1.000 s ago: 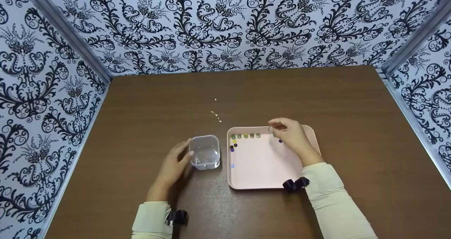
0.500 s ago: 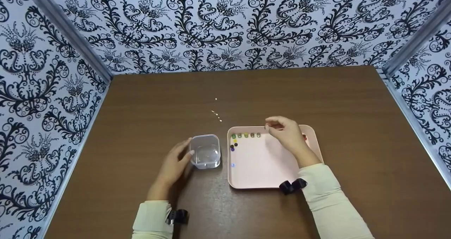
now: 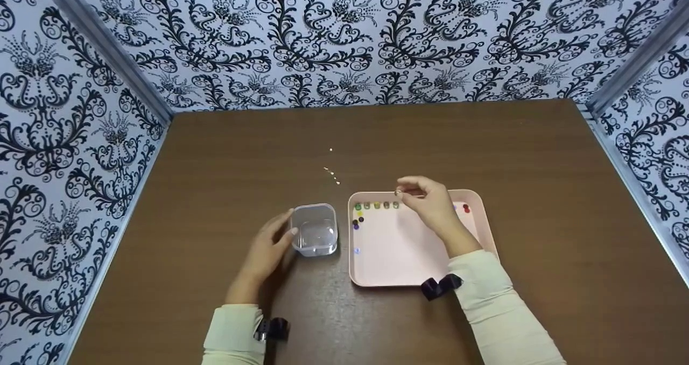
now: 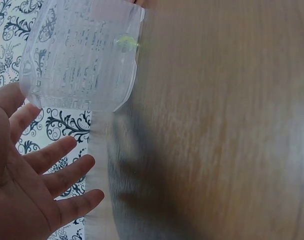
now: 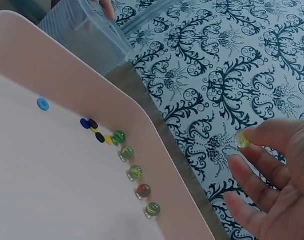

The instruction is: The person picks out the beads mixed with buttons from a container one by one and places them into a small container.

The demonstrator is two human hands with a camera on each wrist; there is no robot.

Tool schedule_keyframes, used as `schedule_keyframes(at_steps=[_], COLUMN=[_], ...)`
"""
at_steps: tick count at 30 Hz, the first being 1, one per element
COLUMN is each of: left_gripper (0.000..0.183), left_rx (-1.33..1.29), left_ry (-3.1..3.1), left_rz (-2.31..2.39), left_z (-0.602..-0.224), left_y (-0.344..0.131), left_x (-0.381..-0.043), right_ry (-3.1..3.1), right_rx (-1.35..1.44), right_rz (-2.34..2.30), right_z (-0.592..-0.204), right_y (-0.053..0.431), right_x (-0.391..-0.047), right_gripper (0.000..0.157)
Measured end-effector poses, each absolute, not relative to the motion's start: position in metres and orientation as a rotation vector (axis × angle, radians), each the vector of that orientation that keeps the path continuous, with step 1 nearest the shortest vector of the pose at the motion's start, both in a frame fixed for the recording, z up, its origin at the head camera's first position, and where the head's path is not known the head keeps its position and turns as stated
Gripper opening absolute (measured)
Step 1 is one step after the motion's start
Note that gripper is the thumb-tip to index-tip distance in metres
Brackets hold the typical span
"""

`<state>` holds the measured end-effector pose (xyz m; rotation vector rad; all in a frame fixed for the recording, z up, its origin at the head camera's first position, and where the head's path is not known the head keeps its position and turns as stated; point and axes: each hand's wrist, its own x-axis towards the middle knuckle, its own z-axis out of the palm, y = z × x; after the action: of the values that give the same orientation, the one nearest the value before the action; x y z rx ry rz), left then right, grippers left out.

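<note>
In the head view my right hand [image 3: 428,201] is over the back edge of the pink tray [image 3: 401,257], pinching a small glass marble [image 5: 242,139] with a yellow-green swirl between thumb and forefinger. Its other fingers are spread loosely in the right wrist view. Several similar marbles [image 5: 135,172], green, yellowish and reddish, line up along the tray's back wall. Left of the tray stands a clear plastic container [image 3: 315,236]. My left hand [image 3: 266,249] rests against its left side, thumb and forefinger at the rim, the other fingers straight and spread.
Small round discs lie in the tray: yellow, black and dark blue ones at the back left, a light blue disc [image 5: 42,104] further forward, red discs [image 3: 466,209] at the back right. Small pale flecks [image 3: 332,174] mark the brown table [image 3: 242,155]. Patterned walls enclose it.
My right hand has moved left along the tray's back edge with the marble, uncovering the red discs at the right. My left hand and the container stay in place.
</note>
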<state>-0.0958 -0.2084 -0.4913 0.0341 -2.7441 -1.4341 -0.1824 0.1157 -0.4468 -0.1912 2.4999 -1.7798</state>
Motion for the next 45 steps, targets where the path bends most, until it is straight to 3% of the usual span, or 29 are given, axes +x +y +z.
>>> schedule_keyframes(at_steps=[45], left_gripper=[0.045], left_rx=[0.025], left_ry=[-2.755], left_rz=[-1.4], left_z=[-0.492], left_y=[-0.209], left_x=[-0.096], right_ry=[2.313], right_rx=[-0.287], right_rz=[-1.964], right_z=[-0.446], right_y=[0.07], right_x=[-0.17], right_gripper=[0.026])
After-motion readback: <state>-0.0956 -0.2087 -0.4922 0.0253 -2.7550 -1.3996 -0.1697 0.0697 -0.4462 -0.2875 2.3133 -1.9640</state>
